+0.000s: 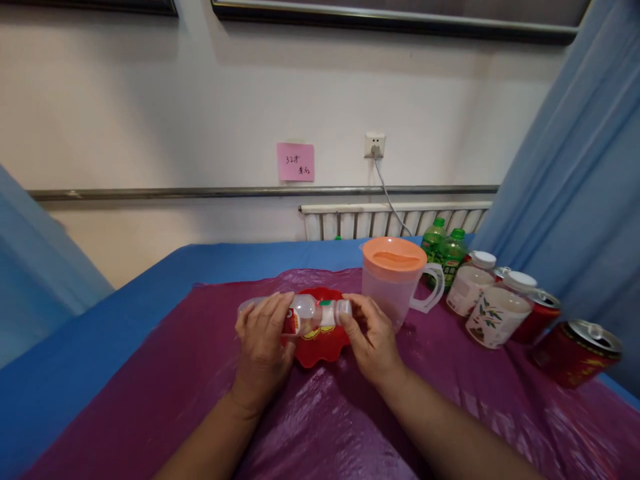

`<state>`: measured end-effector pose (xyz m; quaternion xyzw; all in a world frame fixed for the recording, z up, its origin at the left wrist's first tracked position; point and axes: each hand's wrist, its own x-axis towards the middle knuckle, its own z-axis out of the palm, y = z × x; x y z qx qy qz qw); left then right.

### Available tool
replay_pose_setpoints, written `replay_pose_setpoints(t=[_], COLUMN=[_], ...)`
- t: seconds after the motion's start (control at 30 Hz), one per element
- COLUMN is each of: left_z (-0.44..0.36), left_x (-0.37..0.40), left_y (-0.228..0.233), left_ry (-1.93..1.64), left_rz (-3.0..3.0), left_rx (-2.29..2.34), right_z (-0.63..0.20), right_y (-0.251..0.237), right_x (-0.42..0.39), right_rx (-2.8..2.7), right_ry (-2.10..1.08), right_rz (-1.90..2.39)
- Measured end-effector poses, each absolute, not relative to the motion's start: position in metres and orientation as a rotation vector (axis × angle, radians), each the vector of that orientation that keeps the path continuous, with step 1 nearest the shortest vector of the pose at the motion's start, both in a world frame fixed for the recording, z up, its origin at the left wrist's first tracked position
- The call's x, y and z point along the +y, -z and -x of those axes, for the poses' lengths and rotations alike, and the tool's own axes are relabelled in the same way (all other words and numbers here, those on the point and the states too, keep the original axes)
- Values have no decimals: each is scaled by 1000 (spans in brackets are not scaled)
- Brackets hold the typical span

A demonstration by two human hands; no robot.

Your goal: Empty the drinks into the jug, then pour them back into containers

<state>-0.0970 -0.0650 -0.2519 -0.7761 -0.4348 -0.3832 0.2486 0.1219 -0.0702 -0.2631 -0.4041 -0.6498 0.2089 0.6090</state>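
Both hands hold a clear bottle point(306, 313) (lying sideways).

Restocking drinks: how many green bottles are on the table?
2: both green bottles stand side by side behind the orange-lidded pitcher; more may be hidden.

A curtained bay in an institutional room, perhaps a ward, is being suggested by blue curtains point(575, 180), a wall rail point(250, 193), a radiator point(395, 220), a wall socket point(375, 144) and a labelled pink note point(295, 162).
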Motion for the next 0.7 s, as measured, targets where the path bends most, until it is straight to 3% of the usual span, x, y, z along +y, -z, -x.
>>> replay_pose_setpoints(t=[0.7], left_z=[104], left_x=[-64], left_y=[247], left_ry=[1179], left_rz=[2176], left_rx=[-1210], right_z=[-120], right_y=[261], right_x=[-71], right_rx=[-1688], right_ry=[-211], right_rz=[823])
